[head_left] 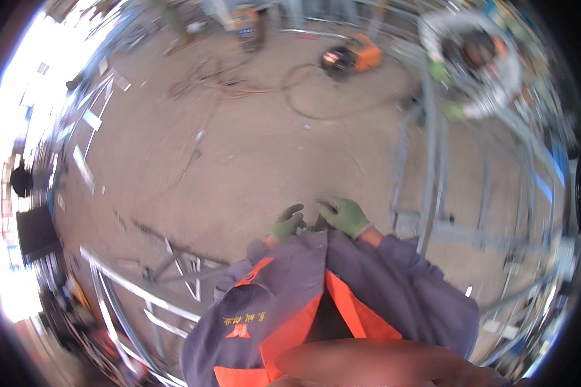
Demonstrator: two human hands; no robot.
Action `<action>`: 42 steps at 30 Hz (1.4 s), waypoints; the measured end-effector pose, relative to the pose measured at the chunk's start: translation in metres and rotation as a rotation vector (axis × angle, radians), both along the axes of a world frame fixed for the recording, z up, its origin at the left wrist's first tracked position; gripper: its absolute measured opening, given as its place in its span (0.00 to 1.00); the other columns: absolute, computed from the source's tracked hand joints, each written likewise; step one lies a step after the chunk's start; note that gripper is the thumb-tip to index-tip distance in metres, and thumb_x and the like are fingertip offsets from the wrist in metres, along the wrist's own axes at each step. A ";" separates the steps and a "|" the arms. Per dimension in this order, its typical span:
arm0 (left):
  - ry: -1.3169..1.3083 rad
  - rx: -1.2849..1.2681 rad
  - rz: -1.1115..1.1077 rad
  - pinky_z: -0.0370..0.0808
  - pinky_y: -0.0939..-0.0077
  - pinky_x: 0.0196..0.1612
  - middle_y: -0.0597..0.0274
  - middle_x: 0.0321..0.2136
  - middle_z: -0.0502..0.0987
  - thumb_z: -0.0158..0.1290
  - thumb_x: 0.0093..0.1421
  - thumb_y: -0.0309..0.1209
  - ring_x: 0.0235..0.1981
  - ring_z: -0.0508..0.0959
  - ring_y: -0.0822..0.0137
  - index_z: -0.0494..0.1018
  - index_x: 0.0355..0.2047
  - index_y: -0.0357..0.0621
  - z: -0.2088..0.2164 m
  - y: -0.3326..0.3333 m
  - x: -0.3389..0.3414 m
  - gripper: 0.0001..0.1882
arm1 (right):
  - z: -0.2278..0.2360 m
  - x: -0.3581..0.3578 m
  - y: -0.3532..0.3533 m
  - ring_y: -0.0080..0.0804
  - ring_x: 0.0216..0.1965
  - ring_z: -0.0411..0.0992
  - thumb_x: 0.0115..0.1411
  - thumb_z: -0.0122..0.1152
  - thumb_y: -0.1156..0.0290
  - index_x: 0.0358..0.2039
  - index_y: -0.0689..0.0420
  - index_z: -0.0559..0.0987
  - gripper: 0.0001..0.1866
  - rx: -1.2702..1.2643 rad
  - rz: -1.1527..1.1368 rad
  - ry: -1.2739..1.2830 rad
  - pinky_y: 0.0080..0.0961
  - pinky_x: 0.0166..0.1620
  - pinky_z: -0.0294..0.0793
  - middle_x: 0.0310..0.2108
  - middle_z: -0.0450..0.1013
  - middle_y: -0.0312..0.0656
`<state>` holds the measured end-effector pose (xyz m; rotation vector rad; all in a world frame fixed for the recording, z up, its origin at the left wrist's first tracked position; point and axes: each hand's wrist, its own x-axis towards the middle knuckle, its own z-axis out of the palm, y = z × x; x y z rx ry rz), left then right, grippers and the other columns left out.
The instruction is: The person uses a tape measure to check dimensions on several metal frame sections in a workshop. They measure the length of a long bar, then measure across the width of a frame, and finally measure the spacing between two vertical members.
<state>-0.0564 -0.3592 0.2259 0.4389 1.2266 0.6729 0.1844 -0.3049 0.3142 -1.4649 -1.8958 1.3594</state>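
Note:
Both of my hands wear green work gloves with darker fingertips and are held close in front of my dark grey and orange jacket (290, 277). My left hand (285, 224) has its fingers loosely bent and apart, pointing toward the other hand. Just to the right, my right hand (345, 217) is half curled, its fingertips turned left. A small gap separates the two hands. Something dark shows low between them; I cannot make out what it is. No held object is visible in either hand.
Metal frames stand close by, a silvery one (142, 290) at lower left and a grey one (430, 161) at right. A co-worker (477, 64) in green gloves bends over the right frame. An orange and black machine (355, 57) and loose cables (222, 87) lie on the floor ahead.

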 end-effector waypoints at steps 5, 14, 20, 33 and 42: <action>0.119 0.175 0.238 0.78 0.71 0.44 0.60 0.40 0.83 0.53 0.73 0.40 0.41 0.80 0.70 0.66 0.74 0.48 0.027 0.042 -0.062 0.31 | -0.024 -0.073 0.060 0.39 0.53 0.83 0.71 0.65 0.58 0.63 0.57 0.81 0.25 -0.198 0.251 0.108 0.34 0.57 0.79 0.55 0.83 0.49; 0.316 0.240 0.653 0.77 0.68 0.54 0.57 0.49 0.81 0.51 0.72 0.42 0.49 0.78 0.66 0.62 0.75 0.47 0.101 0.131 -0.123 0.34 | 0.008 -0.206 0.183 0.33 0.56 0.79 0.70 0.70 0.56 0.68 0.61 0.74 0.33 -0.641 0.748 0.016 0.31 0.59 0.76 0.56 0.81 0.46; 0.334 0.236 0.769 0.78 0.64 0.58 0.56 0.54 0.79 0.49 0.75 0.44 0.53 0.79 0.63 0.60 0.77 0.49 0.116 0.132 -0.186 0.34 | -0.015 -0.304 0.217 0.28 0.51 0.80 0.71 0.69 0.56 0.61 0.64 0.79 0.28 -0.752 0.865 -0.074 0.28 0.52 0.80 0.51 0.82 0.43; 0.152 0.369 0.877 0.76 0.64 0.63 0.51 0.59 0.79 0.58 0.70 0.41 0.60 0.79 0.59 0.64 0.74 0.43 0.091 0.063 -0.489 0.36 | -0.059 -0.628 0.217 0.16 0.40 0.78 0.70 0.72 0.61 0.55 0.58 0.85 0.19 -0.668 0.998 -0.063 0.19 0.39 0.75 0.44 0.84 0.32; 0.267 0.293 1.102 0.76 0.67 0.59 0.56 0.56 0.81 0.59 0.72 0.44 0.56 0.79 0.65 0.73 0.66 0.39 0.094 0.015 -0.687 0.29 | -0.067 -0.875 0.201 0.10 0.32 0.71 0.68 0.73 0.56 0.51 0.52 0.87 0.16 -0.687 1.252 -0.101 0.14 0.31 0.68 0.35 0.80 0.24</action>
